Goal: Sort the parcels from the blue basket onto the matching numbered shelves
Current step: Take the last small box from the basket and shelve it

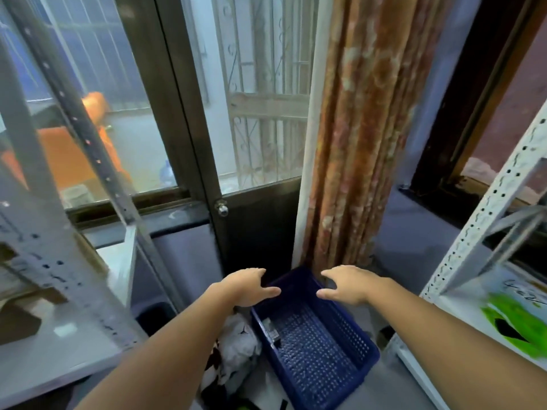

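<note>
The blue basket [313, 335] stands on the floor at the foot of the curtain, a dark blue plastic crate with perforated walls and a perforated bottom, its long axis running away from the viewer; it looks nearly bare inside; one small grey parcel [270, 328] lies against its left inner wall, near the far end, too blurred to read any label or number.

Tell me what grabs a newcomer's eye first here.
Two bare hands, left hand and right hand, reach open over the blue basket on the floor at bottom centre, which holds one small grey item. A rust-patterned curtain hangs behind it, and a bright green parcel lies on the right shelf.
</note>
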Available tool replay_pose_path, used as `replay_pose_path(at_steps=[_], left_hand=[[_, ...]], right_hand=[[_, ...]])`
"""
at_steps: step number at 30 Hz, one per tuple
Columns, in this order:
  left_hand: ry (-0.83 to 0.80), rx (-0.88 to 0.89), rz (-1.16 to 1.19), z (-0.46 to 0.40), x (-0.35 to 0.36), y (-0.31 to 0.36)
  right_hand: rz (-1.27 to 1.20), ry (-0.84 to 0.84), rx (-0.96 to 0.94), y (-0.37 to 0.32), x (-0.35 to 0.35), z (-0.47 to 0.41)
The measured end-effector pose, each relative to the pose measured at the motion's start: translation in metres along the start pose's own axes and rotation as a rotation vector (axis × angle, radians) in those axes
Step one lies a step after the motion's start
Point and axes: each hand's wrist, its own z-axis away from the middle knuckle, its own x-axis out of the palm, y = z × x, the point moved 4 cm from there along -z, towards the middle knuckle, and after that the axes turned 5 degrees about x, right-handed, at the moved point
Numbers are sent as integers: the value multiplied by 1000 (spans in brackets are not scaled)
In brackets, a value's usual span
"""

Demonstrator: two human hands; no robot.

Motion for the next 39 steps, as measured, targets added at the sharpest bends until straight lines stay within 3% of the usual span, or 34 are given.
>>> replay_pose_path(at_steps=[14, 24, 33, 39], left_hand=[[-33, -71, 180, -85, 40, 29], [-150, -93, 193, -189, 47, -25], [-326, -87, 177, -295, 102, -89], [-323, -116, 277, -391, 214, -132]], right_hand=[[-148, -179, 17, 59, 26, -86], [-296, -310, 80, 51, 61, -184], [-340, -470, 177, 51, 148, -287], [-427, -500, 215, 60, 266, -382]])
